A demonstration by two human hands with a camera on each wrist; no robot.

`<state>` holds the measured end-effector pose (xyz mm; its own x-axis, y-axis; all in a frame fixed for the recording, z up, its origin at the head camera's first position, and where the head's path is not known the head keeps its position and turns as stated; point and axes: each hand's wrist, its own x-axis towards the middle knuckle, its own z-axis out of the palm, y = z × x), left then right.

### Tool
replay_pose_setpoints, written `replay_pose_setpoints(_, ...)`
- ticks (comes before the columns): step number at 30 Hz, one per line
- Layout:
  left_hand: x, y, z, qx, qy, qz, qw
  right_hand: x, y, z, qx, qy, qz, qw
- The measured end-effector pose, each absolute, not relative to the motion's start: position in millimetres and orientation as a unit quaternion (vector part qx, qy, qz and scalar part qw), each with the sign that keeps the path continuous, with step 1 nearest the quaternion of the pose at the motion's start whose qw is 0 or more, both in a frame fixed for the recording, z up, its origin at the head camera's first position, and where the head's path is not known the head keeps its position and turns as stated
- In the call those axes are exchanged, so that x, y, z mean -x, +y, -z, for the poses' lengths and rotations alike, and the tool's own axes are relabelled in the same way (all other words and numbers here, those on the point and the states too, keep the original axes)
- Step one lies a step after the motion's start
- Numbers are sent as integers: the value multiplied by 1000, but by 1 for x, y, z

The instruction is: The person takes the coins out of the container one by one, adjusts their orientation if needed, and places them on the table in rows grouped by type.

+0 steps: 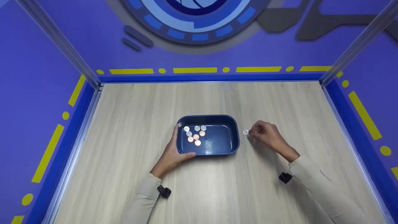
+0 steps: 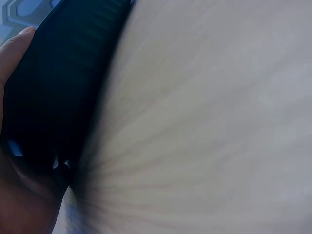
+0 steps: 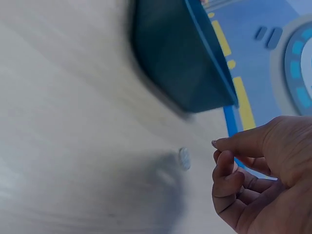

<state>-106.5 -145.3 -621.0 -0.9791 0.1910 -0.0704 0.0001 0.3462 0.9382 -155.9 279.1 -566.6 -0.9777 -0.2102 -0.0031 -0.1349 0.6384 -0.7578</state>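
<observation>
A dark blue rectangular bin [image 1: 220,150] stands on the table, with several silver coins [image 1: 197,128] and copper-coloured coins [image 1: 197,142] lying in its left half. My left hand [image 1: 174,152] grips the bin's left end, thumb along the near wall and fingers around the left side. Right of the bin, one silver coin [image 1: 245,132] lies on the table. Close over it is my right hand [image 1: 264,134], thumb and index fingertips near each other. In the right wrist view that coin [image 3: 184,158] shows apart from the loosely bent fingers, above the hand's shadow.
The light wood table [image 1: 202,193] is bordered by blue panels with yellow markings [image 1: 196,70] at the back and both sides. Metal rails [image 1: 73,149] run along its side edges. Small black wrist devices [image 1: 285,177] sit at both sleeves.
</observation>
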Motion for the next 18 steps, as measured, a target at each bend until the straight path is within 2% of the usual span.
replay_pose_setpoints(11,104,-142,619,-53,814,-573,85,158,293,594,68,901,424,60)
replay_pose_setpoints(18,104,-144,618,-51,807,-582,85,161,292,607,57,902,427,21)
